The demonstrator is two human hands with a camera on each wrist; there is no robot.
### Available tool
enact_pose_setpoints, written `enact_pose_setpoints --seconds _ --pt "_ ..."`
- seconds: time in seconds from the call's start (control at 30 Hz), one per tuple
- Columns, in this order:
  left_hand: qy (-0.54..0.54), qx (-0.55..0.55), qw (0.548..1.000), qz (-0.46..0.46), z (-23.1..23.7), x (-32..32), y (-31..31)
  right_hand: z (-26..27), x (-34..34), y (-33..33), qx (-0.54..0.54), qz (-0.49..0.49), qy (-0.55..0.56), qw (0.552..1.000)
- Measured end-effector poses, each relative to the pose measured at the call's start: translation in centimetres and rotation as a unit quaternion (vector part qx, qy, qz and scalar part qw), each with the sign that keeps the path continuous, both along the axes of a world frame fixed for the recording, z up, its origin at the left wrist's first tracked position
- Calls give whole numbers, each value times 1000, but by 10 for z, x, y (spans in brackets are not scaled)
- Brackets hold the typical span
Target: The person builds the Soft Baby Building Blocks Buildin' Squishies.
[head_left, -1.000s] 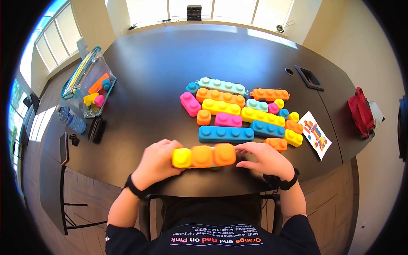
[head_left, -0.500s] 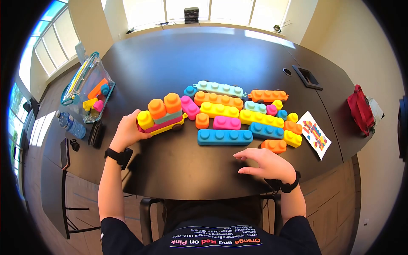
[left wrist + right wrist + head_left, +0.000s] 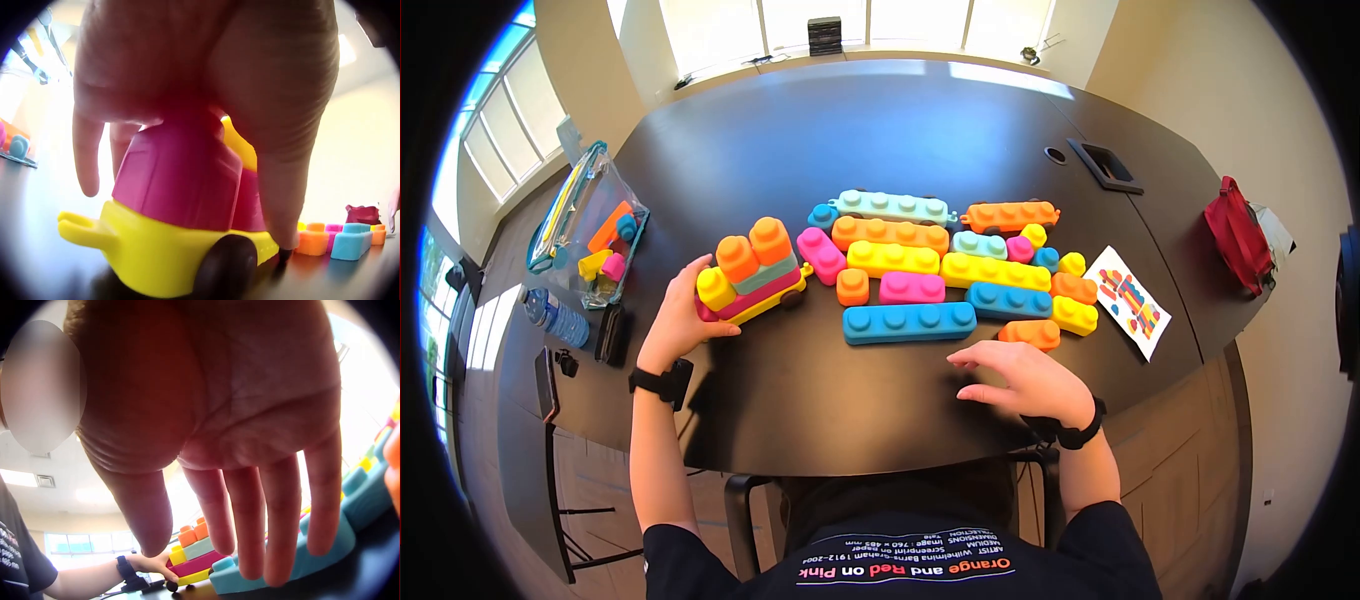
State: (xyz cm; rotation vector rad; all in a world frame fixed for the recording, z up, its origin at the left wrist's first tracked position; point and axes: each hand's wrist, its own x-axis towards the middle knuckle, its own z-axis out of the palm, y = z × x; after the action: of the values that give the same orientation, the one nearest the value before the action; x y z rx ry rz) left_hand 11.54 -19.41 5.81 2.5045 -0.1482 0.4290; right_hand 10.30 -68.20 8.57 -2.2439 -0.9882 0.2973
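Observation:
My left hand [image 3: 675, 318] is around the near left end of a toy train car [image 3: 768, 276], thumb on one side and fingers on the other. The car has a yellow wheeled base [image 3: 150, 247] with a magenta block [image 3: 178, 178] stacked on it. Above that come a light teal block, a yellow block [image 3: 715, 287] and two orange blocks [image 3: 737, 258]. It stands on the table left of the other blocks. My right hand [image 3: 1032, 385], palm down with fingers extended, hovers by the near orange block [image 3: 1030, 333] and holds nothing.
Several loose blocks lie mid-table, including a long blue block [image 3: 910, 324]. Behind them are light teal [image 3: 892, 206] and orange [image 3: 1010, 216] wheeled cars. A printed picture sheet [image 3: 1135, 303] and red bag [image 3: 1235, 240] are right; a clear bag [image 3: 590, 225] and water bottle [image 3: 555, 318] left.
My left hand has carried the stacked train car from near the front edge to the left, beside the blocks. My right hand, earlier at the stack's right end, is now apart from it.

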Motion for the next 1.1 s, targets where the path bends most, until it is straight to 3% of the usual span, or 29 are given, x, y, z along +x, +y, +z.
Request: enact_pose_setpoints --seconds 0.03,0.07,0.13,0.23,0.27,0.37,0.47,0.67,0.83,0.97,1.1 --pt "-74 -3 997 0 -3 -1 0 1 -1 -2 4 -16 -16 1000" --pt "-75 -3 997 -3 -7 -2 0 2 -1 -4 4 -19 -17 1000" --pt "-216 -18 974 65 4 -10 -22 6 0 -11 35 -32 -113 992" --pt "-272 -41 961 29 10 -33 -52 8 -1 -21 39 -70 -147 986" --pt "-253 -77 963 44 14 -43 -69 9 -1 -24 38 -70 -148 986" --pt "-278 -30 960 -18 25 -60 -97 11 -1 -32 48 -85 -185 978" --pt "-263 -59 963 -16 21 -66 -115 11 -1 -39 51 -96 -216 970" --pt "-241 -61 968 -29 24 -73 -123 20 6 -73 -61 -87 -312 944" --pt "-232 -68 969 -39 19 -71 -127 44 33 -110 -93 -118 -367 918" --pt "-222 -80 970 -60 21 -68 -136 87 69 -92 -54 -124 -406 904" --pt "-225 -76 969 -71 27 -65 -143 123 119 -48 -25 -100 -385 917"
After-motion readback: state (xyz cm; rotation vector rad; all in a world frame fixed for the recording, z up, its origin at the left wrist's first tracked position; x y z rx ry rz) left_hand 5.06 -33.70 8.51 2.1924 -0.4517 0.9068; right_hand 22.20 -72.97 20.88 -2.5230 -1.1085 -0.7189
